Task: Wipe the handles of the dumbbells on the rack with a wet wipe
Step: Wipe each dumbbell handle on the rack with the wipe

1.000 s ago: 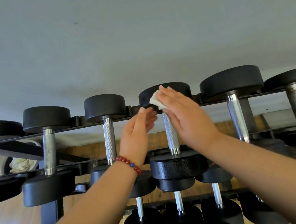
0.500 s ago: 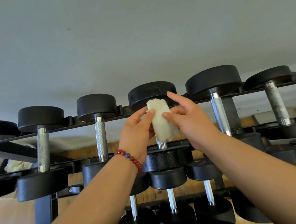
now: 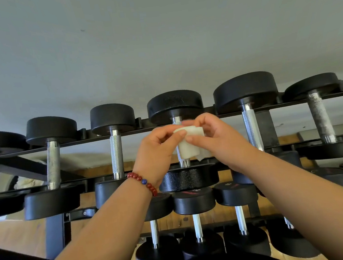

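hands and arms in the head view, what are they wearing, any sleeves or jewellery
The left hand has a bracelet at its wrist: round dark-red beads with one blue bead. The right hand wears nothing visible. Both forearms are bare, no sleeves or gloves.

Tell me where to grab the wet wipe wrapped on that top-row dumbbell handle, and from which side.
Grip the wet wipe round its wrapped middle, from the open left and right sides of the handle, as the left hand and right hand do. The black heads block both ends, and its roundness suits a curled grip.
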Tool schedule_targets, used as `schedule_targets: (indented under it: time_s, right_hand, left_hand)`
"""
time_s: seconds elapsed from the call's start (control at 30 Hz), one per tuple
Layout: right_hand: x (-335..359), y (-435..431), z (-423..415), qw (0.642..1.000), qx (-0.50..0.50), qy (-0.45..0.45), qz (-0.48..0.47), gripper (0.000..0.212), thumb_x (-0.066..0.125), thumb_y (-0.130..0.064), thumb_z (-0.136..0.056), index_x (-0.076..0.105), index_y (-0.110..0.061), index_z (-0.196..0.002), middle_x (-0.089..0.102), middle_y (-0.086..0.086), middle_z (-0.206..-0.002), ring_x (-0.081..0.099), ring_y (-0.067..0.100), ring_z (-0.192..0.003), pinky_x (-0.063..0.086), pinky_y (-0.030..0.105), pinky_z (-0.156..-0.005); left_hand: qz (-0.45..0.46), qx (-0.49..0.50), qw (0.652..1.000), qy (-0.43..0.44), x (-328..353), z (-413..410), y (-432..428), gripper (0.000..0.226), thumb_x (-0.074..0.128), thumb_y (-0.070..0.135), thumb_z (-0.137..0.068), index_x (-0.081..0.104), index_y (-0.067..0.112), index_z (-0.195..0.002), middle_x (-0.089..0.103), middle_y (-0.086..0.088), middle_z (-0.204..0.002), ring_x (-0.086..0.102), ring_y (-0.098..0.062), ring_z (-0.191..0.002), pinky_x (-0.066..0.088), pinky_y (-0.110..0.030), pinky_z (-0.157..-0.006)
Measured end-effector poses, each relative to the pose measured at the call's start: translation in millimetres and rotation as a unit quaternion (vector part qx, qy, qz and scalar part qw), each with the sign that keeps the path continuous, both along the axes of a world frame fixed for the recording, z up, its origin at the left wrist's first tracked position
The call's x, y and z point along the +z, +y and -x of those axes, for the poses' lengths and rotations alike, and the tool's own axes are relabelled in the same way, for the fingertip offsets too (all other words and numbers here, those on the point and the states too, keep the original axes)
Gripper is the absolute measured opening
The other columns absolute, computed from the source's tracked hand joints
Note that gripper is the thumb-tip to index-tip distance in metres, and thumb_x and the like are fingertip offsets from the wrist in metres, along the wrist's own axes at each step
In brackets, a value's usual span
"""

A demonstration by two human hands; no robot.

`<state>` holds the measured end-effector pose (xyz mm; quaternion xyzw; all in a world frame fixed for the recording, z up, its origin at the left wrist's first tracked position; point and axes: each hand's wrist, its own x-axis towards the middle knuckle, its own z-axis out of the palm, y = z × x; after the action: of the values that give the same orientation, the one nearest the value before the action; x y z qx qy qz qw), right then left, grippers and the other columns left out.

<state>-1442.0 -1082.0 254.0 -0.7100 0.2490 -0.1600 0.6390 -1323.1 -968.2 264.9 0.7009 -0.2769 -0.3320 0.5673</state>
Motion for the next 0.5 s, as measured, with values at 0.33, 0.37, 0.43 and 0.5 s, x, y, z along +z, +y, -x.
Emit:
schedule_targets:
  time_s: [0.33, 0.37, 0.43, 0.5]
  right_hand:
    - [-11.6, -8.5, 34.8, 0.940, -0.012, 0.064, 0.335, 0.025, 0.060, -0.025, -0.094, 0.061, -0.015, -0.117, 0.059, -0.014, -0.125, 0.056, -0.001, -0.086, 0.037, 0.005, -0.069]
    - [-15.9, -9.4, 41.6, 0.921, -0.002, 0.075, 0.382, 0.033, 0.060, -0.021, -0.094, 0.057, -0.011, -0.125, 0.059, -0.006, -0.129, 0.059, 0.006, -0.089, 0.039, 0.009, -0.071]
    - [-24.9, -10.4, 54.0, 0.879, 0.020, 0.090, 0.469, 0.048, 0.068, -0.011, -0.087, 0.053, -0.006, -0.132, 0.064, 0.009, -0.125, 0.067, 0.023, -0.095, 0.050, 0.027, -0.074]
    - [-32.4, -10.0, 65.1, 0.841, 0.030, 0.094, 0.532, 0.060, 0.078, -0.004, -0.075, 0.055, -0.004, -0.131, 0.063, 0.014, -0.127, 0.066, 0.031, -0.106, 0.055, 0.040, -0.082]
  left_hand:
    - [-0.076, -0.041, 0.963, -0.254, -26.9, 30.6, -1.7, 0.031, 0.044, 0.026, -0.100, 0.052, 0.029, -0.131, 0.050, 0.010, -0.132, 0.044, 0.003, -0.120, 0.030, -0.001, -0.095]
    - [-0.087, -0.049, 0.951, -0.294, -33.1, 36.5, -1.4, 0.034, 0.044, 0.026, -0.100, 0.050, 0.025, -0.134, 0.048, 0.007, -0.136, 0.041, -0.002, -0.126, 0.027, -0.006, -0.101]
    - [-0.112, -0.057, 0.923, -0.363, -43.7, 49.1, -1.9, 0.039, 0.044, 0.025, -0.099, 0.050, 0.017, -0.137, 0.048, 0.001, -0.139, 0.039, -0.011, -0.131, 0.028, -0.020, -0.110]
    - [-0.126, -0.055, 0.893, -0.428, -53.8, 60.0, -2.2, 0.041, 0.043, 0.028, -0.098, 0.053, 0.012, -0.135, 0.051, -0.004, -0.136, 0.043, -0.019, -0.130, 0.036, -0.035, -0.110]
